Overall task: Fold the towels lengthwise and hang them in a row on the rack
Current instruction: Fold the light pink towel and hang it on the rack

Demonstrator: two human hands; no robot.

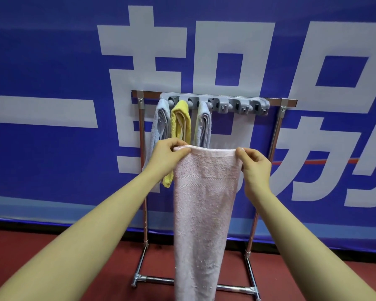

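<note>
A long pink towel (201,213) hangs down in front of the rack, held up by its top edge. My left hand (168,155) pinches the top left corner and my right hand (255,168) pinches the top right corner. Behind it stands a metal rack (276,135) with a grey clip strip (232,105) along its top bar. Three folded towels hang from the left clips: a light blue towel (161,122), a yellow towel (180,122) and another light blue towel (203,124). The clips to the right hold nothing.
A blue banner (52,61) with large white characters covers the wall right behind the rack. The floor (96,268) is dark red. The rack's chrome feet (152,279) stick out toward me at floor level.
</note>
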